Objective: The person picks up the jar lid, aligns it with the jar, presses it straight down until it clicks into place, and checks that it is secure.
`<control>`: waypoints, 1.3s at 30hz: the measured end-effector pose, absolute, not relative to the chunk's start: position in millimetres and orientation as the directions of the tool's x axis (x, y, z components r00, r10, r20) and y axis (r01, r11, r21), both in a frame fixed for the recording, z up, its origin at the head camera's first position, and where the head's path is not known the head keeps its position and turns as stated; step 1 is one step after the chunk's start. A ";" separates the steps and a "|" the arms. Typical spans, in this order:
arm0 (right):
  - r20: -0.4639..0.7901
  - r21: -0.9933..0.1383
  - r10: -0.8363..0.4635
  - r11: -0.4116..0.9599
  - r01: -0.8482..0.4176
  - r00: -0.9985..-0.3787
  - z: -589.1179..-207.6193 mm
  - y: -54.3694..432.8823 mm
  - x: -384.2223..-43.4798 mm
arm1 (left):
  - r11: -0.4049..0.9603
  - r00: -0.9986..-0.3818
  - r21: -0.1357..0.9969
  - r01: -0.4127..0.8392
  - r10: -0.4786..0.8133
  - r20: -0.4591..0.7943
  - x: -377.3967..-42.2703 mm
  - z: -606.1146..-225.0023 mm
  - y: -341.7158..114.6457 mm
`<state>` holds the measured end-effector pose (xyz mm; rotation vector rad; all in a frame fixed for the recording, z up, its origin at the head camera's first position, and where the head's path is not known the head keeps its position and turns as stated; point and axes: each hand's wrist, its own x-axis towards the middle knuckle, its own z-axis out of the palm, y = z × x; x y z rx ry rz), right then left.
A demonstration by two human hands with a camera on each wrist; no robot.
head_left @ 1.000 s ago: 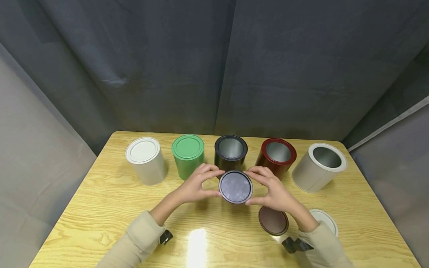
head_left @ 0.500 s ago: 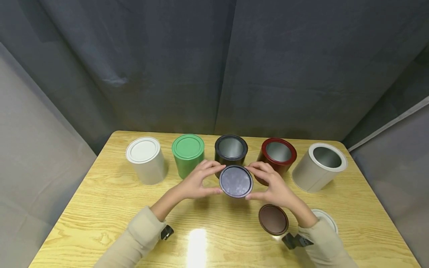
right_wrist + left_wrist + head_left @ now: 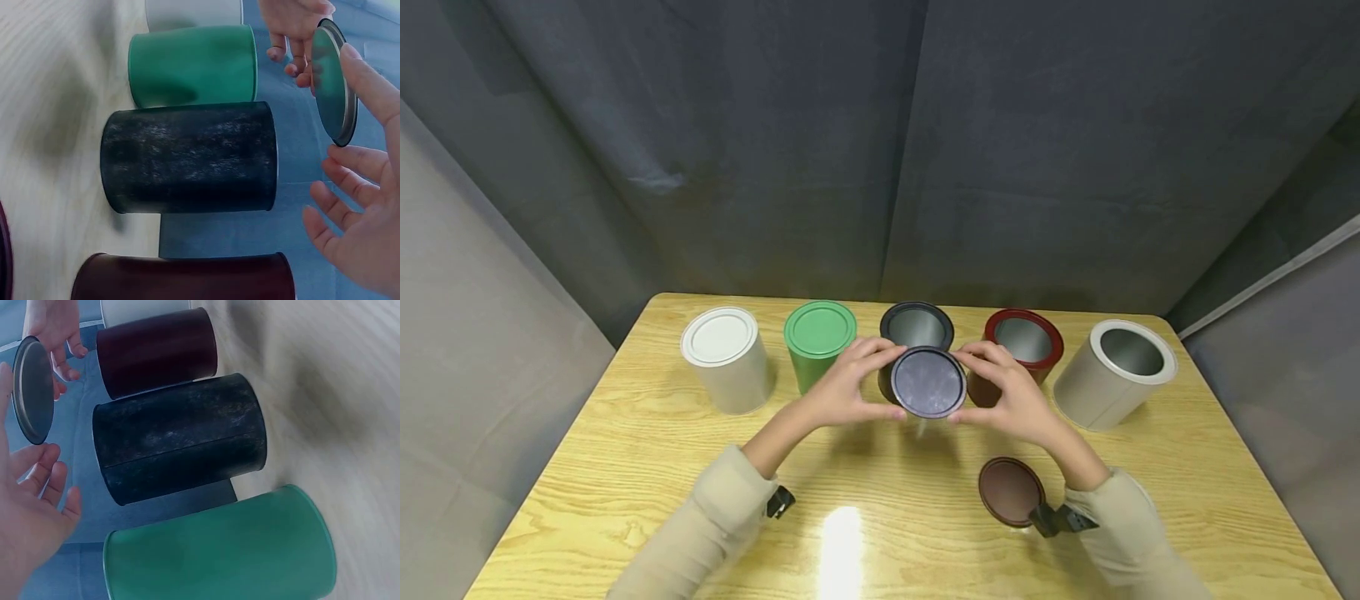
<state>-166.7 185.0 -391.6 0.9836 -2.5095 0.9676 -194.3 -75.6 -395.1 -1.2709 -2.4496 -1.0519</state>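
A round black lid (image 3: pixel 928 382) is held by its edge between both hands, in front of the open black can (image 3: pixel 917 327) and overlapping its near rim in the head view. My left hand (image 3: pixel 847 390) pinches the lid's left edge with thumb and forefinger; its other fingers stay loose. On the opposite edge, my right hand (image 3: pixel 1009 398) grips the same way. Both wrist views show the lid raised off the table, above the level of the black can's (image 3: pixel 178 437) mouth. The silvery underside of the lid (image 3: pixel 331 84) shows in the right wrist view.
Left of the black can stand a green can (image 3: pixel 820 329) and a white can (image 3: pixel 721 337), both lidded. To its right are an open dark red can (image 3: pixel 1037 354) and an open white can (image 3: pixel 1101 383). A brown lid (image 3: pixel 1011 492) lies on the wooden table (image 3: pixel 625 467).
Both hands have carried the black lid away from the body, up toward the open black can. The lid now covers part of that can's near rim in the head view.
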 end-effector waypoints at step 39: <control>0.430 -0.484 -0.490 0.584 -0.652 -0.758 -365.7 186.0 -212.9 | 0.455 -0.660 0.490 0.744 0.612 0.435 -239.8 -368.8 -66.5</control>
